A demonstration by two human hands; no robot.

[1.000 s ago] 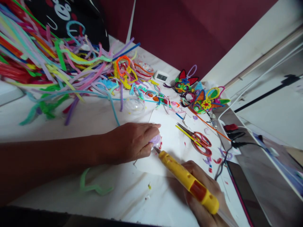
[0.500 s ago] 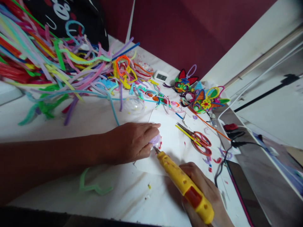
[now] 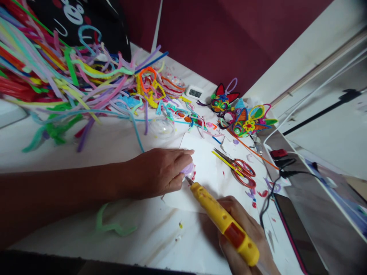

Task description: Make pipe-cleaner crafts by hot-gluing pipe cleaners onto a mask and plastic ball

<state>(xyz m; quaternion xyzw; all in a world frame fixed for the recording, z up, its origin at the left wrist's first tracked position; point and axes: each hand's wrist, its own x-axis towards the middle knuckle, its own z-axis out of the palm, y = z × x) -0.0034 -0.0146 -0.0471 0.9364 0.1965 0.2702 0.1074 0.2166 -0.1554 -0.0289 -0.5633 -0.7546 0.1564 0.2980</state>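
Left hand (image 3: 163,173), over white paper (image 3: 206,156), pinches a likely light, soft lilac piece (image 3: 187,169), best held by its rim away from the nozzle (image 3: 189,181) of the rigid yellow glue gun (image 3: 216,211) that the right hand (image 3: 249,222) grips.

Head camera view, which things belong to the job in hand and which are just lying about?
Likely in the job:
lilac piece, held by left hand
yellow glue gun, in right hand
white paper beneath

Likely just lying about:
scissors
phone
digital clock
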